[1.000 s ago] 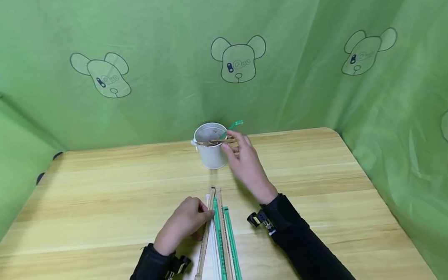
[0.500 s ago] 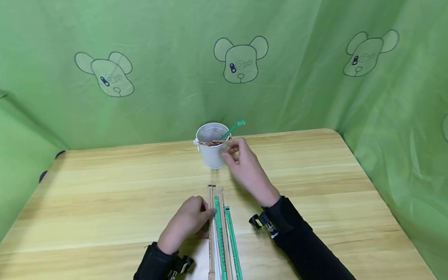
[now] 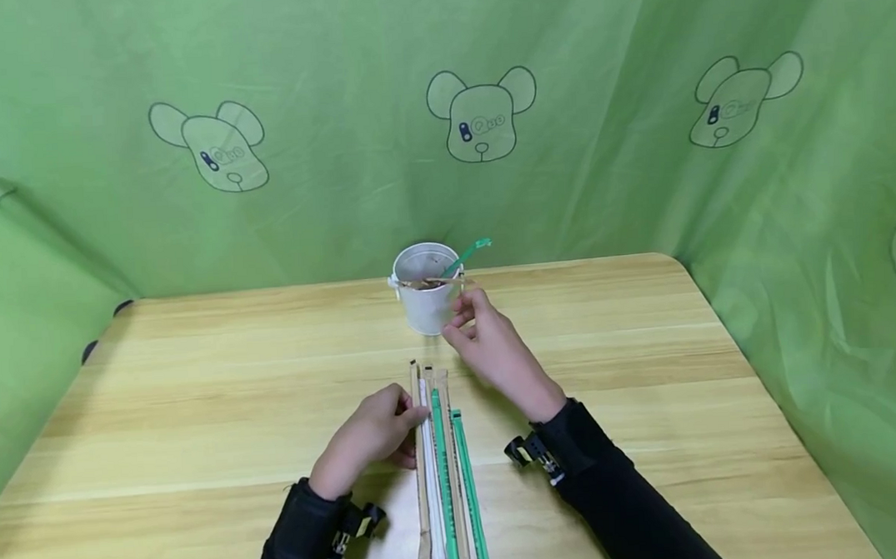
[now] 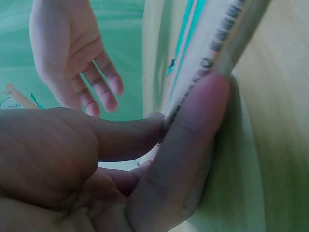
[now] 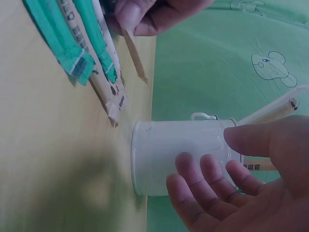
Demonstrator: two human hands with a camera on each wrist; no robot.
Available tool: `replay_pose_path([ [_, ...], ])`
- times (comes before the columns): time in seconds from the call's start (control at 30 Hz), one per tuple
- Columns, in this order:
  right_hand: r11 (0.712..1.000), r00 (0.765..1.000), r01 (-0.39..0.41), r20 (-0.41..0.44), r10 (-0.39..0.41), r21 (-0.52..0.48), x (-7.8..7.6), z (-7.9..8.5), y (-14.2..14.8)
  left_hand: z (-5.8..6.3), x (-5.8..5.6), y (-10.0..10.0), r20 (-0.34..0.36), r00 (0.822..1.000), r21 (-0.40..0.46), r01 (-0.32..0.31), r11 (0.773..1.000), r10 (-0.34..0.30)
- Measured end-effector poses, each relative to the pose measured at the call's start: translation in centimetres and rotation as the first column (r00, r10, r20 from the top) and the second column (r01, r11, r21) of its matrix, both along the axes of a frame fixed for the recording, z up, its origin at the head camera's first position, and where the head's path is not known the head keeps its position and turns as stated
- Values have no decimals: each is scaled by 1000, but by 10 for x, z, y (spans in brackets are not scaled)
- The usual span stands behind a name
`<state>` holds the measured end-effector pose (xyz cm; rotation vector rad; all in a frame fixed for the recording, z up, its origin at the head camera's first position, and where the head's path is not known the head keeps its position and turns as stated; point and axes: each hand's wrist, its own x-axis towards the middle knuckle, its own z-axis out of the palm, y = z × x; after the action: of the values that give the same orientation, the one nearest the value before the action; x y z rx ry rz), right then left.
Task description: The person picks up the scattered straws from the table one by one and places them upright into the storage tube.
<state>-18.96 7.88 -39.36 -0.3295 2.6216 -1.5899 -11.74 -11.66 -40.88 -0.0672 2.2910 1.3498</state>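
My left hand (image 3: pixel 371 437) pinches a brown paper-wrapped straw (image 3: pixel 423 506) between thumb and finger; dark print on its wrapper shows in the left wrist view. That straw lies along the left side of a row of wrapped straws: a white straw (image 3: pixel 436 513), green straws (image 3: pixel 445 480) and brown straws among them, roughly parallel. Beyond the row stands a small white metal bucket (image 3: pixel 428 312) with a green straw (image 3: pixel 468 256) and brown straws sticking out over its rim. Beside the bucket's right front hovers my right hand (image 3: pixel 496 344), fingers loosely bent around nothing.
The wooden table (image 3: pixel 198 407) runs back to a green cloth curtain (image 3: pixel 337 151) printed with bear heads, close behind the bucket. More green cloth hangs at both sides. Each wrist carries a small camera, such as the right one (image 3: pixel 534 459).
The brown straw in my left hand has swung from slanted to nearly parallel with the row and slid slightly forward. My right hand has drawn down and back from the bucket's rim.
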Motion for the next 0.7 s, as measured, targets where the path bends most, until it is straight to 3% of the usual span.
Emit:
replay_pose_path([
  [0.3, 999, 999, -3, 47, 1, 45, 11, -6, 9, 8, -2, -1, -1, 1000, 24, -10, 1000, 10],
  [0.53, 996, 999, -11, 54, 7, 87, 17, -12, 14, 16, -6, -7, -130, 991, -11, -18, 1000, 17],
  [0.7, 993, 997, -41, 72, 34, 112, 21, -14, 12, 28, -9, -8, -192, 980, -35, -65, 997, 57],
])
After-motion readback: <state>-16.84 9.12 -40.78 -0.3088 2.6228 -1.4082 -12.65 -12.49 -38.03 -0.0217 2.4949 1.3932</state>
